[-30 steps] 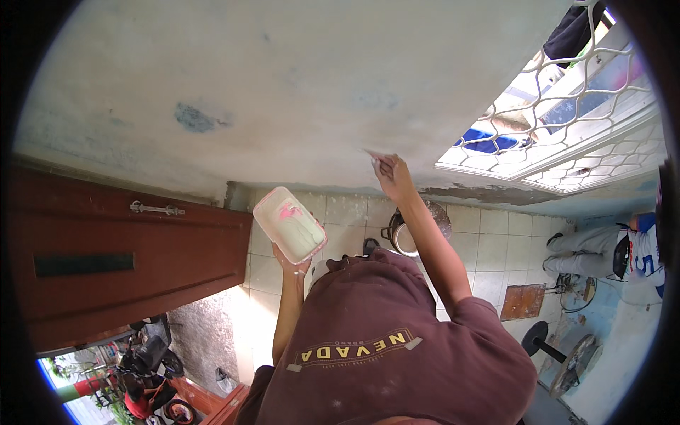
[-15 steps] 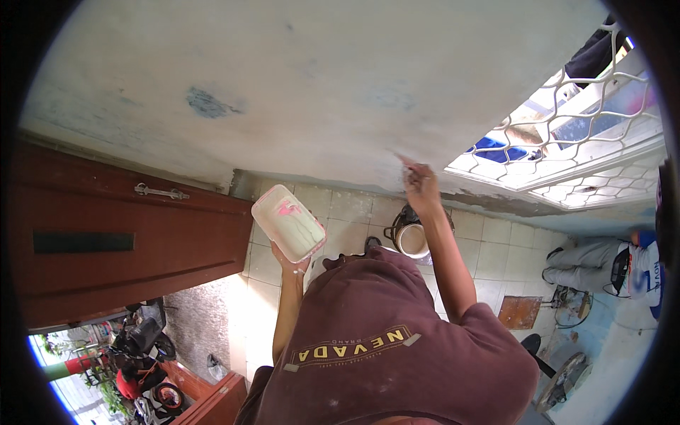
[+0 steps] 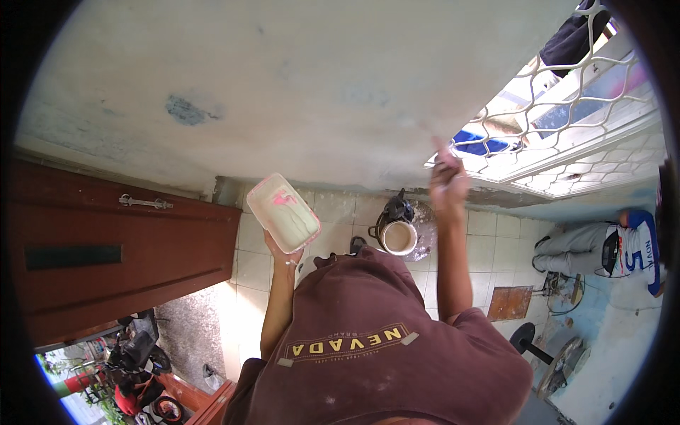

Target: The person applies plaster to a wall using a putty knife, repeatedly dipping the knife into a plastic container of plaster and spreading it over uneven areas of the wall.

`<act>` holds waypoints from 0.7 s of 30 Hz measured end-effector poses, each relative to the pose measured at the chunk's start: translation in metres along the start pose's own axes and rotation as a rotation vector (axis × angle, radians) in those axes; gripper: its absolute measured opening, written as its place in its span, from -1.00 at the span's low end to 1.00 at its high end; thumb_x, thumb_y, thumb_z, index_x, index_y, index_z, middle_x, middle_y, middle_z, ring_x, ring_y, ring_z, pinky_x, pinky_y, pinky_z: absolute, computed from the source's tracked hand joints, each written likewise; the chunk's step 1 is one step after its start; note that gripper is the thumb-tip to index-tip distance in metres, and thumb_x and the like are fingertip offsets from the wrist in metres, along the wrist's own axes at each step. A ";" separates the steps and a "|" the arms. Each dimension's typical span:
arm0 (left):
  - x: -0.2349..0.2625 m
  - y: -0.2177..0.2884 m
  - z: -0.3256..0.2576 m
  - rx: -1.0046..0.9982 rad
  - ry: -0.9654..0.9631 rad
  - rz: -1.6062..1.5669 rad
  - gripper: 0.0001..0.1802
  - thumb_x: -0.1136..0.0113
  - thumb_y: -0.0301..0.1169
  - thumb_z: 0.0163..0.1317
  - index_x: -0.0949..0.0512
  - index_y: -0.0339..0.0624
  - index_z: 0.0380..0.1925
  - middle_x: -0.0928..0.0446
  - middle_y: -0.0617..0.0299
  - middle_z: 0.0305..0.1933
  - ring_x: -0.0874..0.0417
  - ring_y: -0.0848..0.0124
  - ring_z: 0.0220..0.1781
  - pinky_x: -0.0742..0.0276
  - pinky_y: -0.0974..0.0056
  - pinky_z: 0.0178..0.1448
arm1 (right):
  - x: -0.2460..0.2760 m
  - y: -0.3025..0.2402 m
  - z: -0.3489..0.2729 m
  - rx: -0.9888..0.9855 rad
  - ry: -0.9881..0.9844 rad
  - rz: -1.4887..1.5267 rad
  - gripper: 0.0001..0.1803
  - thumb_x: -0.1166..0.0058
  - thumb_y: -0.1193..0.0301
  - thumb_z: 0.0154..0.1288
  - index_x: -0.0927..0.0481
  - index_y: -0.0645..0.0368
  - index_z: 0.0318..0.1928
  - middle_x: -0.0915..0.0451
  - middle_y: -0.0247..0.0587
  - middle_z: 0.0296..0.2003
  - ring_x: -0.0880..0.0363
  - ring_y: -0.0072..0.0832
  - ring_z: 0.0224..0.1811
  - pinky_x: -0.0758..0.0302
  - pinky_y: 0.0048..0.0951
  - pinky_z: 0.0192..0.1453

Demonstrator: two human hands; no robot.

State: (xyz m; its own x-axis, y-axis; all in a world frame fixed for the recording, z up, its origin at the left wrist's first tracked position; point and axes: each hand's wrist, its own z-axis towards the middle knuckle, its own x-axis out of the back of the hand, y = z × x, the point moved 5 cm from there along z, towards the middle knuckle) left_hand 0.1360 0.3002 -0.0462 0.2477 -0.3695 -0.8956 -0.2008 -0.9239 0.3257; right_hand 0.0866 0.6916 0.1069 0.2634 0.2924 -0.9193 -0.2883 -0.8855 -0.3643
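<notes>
My left hand (image 3: 280, 252) holds up a white rectangular plastic tub (image 3: 285, 214) from below, fingers wrapped round its near end. Inside the tub is a pale coating with a pink smear. My right arm stretches toward the pale wall (image 3: 304, 92), close to the near left corner of the window. In that closed right hand (image 3: 449, 185) is a thin pinkish tool (image 3: 442, 150), its far end against or near the wall; motion blur hides its exact shape. The wall has a dark grey-blue patch (image 3: 188, 110) at the left.
A white bucket (image 3: 399, 237) with a dark bundle (image 3: 398, 207) beside it stands on the tiled floor (image 3: 333, 207). On the left is a brown door (image 3: 113, 234); on the right, a window grille (image 3: 545, 106). Another person (image 3: 602, 251) is at the far right, near a fan (image 3: 563, 368).
My right hand has moved right along the wall, nearer the window corner, with the tool. The tub stays in my left hand, and the whole view has shifted a little.
</notes>
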 end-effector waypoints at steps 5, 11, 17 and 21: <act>-0.032 -0.012 -0.007 0.000 -0.100 0.016 -0.16 -0.02 0.17 0.31 -0.21 -0.11 0.44 -0.37 -0.21 0.35 -0.46 -0.15 0.32 -0.35 -0.27 0.42 | 0.104 0.151 0.041 -0.029 -0.172 -1.125 -0.76 0.26 0.47 0.53 -0.48 0.24 -0.26 -0.52 -0.28 -0.36 -0.48 -0.62 -0.37 -0.61 -0.57 -0.21; -0.021 0.001 -0.009 -0.038 -0.050 0.034 -0.16 0.02 0.18 0.33 -0.19 -0.11 0.46 -0.37 -0.20 0.36 -0.47 -0.15 0.32 -0.34 -0.29 0.42 | -0.012 0.062 0.084 -0.484 -0.220 0.580 -0.66 0.31 0.62 0.50 -0.27 0.67 0.15 -0.40 0.41 0.15 -0.58 -0.32 -0.13 -0.71 -0.54 -0.07; -0.016 0.000 -0.015 -0.083 -0.074 -0.003 -0.16 0.03 0.18 0.33 -0.20 -0.13 0.45 -0.37 -0.22 0.35 -0.47 -0.16 0.32 -0.35 -0.28 0.42 | -0.013 -0.011 0.018 -0.146 -0.166 0.048 -0.71 0.17 0.55 0.52 -0.43 0.55 0.09 -0.56 0.11 -0.11 -0.60 -0.44 -0.19 -0.70 -0.53 -0.10; -0.025 -0.001 -0.020 -0.091 -0.029 0.013 -0.17 0.03 0.17 0.33 -0.21 -0.13 0.44 -0.38 -0.23 0.34 -0.48 -0.16 0.31 -0.37 -0.27 0.40 | 0.088 0.132 0.031 -0.283 -0.048 -0.422 -0.77 0.14 0.53 0.51 -0.50 0.33 0.07 -0.60 -0.05 -0.07 -0.61 -0.53 -0.24 -0.69 -0.62 -0.07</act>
State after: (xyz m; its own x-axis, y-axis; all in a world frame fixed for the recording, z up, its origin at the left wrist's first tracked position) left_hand 0.1485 0.3082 -0.0177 0.2174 -0.3800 -0.8991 -0.1162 -0.9246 0.3627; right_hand 0.0436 0.6117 -0.0266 0.2584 0.6560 -0.7091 0.0967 -0.7479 -0.6567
